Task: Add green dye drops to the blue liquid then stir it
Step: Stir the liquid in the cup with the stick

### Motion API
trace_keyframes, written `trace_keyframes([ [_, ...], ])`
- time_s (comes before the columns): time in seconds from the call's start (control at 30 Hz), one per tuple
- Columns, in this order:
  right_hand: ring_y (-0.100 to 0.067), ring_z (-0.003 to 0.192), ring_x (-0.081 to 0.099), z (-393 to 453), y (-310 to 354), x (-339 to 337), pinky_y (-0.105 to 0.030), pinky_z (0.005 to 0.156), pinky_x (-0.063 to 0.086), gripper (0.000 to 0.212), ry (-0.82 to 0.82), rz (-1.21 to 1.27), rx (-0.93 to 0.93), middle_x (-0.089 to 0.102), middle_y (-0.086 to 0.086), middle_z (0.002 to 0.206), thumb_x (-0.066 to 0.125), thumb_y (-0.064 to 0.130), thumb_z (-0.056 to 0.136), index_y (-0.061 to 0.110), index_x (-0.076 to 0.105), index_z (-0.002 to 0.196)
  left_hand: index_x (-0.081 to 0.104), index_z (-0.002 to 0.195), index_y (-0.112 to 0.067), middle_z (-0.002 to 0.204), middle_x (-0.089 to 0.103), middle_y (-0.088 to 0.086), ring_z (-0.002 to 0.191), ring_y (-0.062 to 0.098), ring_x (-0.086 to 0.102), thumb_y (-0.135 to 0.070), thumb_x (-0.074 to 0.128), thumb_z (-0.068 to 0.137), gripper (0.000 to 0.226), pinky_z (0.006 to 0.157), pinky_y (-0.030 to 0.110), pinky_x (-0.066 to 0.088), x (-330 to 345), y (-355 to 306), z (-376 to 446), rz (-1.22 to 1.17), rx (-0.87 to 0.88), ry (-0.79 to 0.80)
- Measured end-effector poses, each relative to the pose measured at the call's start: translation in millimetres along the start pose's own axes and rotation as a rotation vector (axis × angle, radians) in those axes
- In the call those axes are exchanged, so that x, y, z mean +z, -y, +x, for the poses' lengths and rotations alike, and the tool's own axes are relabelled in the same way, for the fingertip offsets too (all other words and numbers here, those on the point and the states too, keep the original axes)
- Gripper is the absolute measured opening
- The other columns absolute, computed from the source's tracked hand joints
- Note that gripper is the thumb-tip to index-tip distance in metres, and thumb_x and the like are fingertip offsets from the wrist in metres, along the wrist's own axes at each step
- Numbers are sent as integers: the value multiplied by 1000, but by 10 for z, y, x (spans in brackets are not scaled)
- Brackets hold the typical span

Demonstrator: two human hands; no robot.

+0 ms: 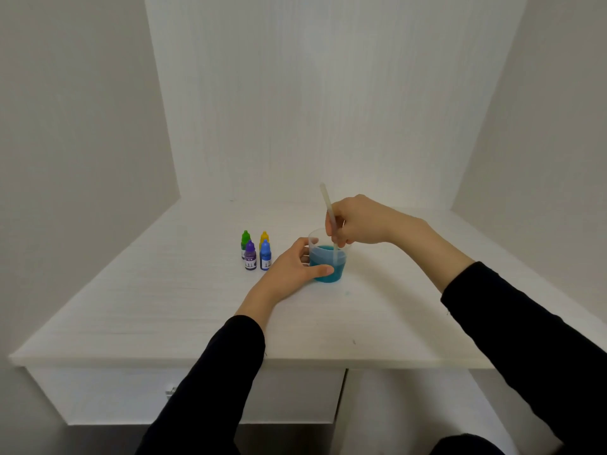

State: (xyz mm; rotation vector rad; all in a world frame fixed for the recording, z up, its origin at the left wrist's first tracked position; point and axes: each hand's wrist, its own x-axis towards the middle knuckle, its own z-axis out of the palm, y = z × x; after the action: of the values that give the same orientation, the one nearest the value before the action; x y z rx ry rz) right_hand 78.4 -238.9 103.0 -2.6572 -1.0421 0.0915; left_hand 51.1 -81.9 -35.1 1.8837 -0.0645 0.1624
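A clear plastic cup [341,246] stands on the white table [164,307], about half full of blue-green liquid [328,262]. My left hand [292,266] grips the cup from its left side, thumb across the front. My right hand [356,220] is above the cup and pinches a pale translucent stirring stick [327,205], whose lower end dips into the liquid. The green dye bottle [245,242] stands capped at the back left of a group of small bottles, to the left of the cup.
Purple [250,256], blue [265,255] and yellow [264,237] dye bottles stand with the green one. A small bluish spot [348,294] marks the table in front of the cup. White walls close in the table on three sides. A drawer front sits under the near edge.
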Motion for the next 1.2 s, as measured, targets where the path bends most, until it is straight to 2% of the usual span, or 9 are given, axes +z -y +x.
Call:
trace_keyframes([
  [0.13, -16, 75, 66, 72, 72, 56, -25, 72, 54, 12, -19, 62, -53, 69, -4, 82, 61, 4, 80, 14, 63, 87, 43, 128, -34, 118, 59, -14, 108, 3, 57, -35, 79, 75, 64, 84, 20, 48, -4, 4, 9, 6, -7, -4],
  [0.3, -11, 74, 63, 200, 120, 171, -13, 63, 44, 13, -104, 97, -81, 65, 1, 83, 60, 4, 83, 16, 61, 86, 43, 116, -40, 109, 57, -24, 103, -2, 56, -40, 78, 75, 54, 74, 15, 45, -7, -12, 7, 26, -24, 5],
  [0.4, -16, 79, 63, 266, 100, 222, -19, 72, 46, 13, -173, 94, -71, 64, -2, 88, 55, 3, 87, 15, 59, 87, 41, 120, -39, 111, 56, -22, 106, 1, 55, -41, 78, 74, 59, 81, 19, 46, 0, -2, 15, 21, -25, 9],
  [0.6, -22, 86, 64, 264, -50, 206, -30, 83, 51, 13, -242, 28, 10, 65, -7, 93, 51, 4, 90, 10, 61, 95, 39, 129, -37, 111, 55, -23, 104, -1, 56, -40, 78, 75, 66, 75, 16, 47, -2, -5, 21, 10, -30, 17],
  [0.77, -25, 89, 63, 162, -148, 115, -37, 85, 52, 15, -205, -41, 79, 64, -9, 98, 51, 2, 88, 12, 60, 91, 39, 132, -35, 114, 55, -18, 106, 1, 56, -39, 77, 76, 68, 76, 16, 47, 3, 0, 21, 16, -22, 7],
  [0.87, -23, 89, 62, 100, -141, 56, -32, 81, 52, 15, -157, -62, 100, 63, -7, 94, 53, 1, 85, 13, 60, 88, 40, 131, -35, 113, 56, -19, 107, 1, 56, -38, 77, 76, 66, 77, 15, 46, 1, -1, 18, 15, -19, 1],
  [1.03, -20, 80, 62, 20, -43, -1, -21, 60, 46, 15, -75, -63, 98, 64, -5, 80, 53, -1, 80, 9, 63, 87, 41, 134, -30, 118, 58, -13, 109, 6, 57, -34, 78, 76, 69, 84, 18, 48, 4, 15, 18, -5, -5, -1],
  [1.13, -17, 71, 61, 16, 28, -2, -22, 60, 48, 14, -25, -28, 70, 65, -3, 76, 56, -1, 77, 9, 62, 83, 40, 133, -31, 121, 58, -11, 111, 8, 57, -33, 78, 76, 68, 89, 23, 48, 0, 25, 20, -6, -10, 2],
  [1.2, -15, 69, 60, 31, 69, 13, -24, 63, 49, 15, -11, -3, 44, 65, -3, 78, 59, -1, 76, 13, 61, 79, 40, 133, -32, 119, 57, -12, 109, 5, 56, -34, 78, 76, 68, 85, 20, 48, -4, 22, 19, -1, -13, 4],
])
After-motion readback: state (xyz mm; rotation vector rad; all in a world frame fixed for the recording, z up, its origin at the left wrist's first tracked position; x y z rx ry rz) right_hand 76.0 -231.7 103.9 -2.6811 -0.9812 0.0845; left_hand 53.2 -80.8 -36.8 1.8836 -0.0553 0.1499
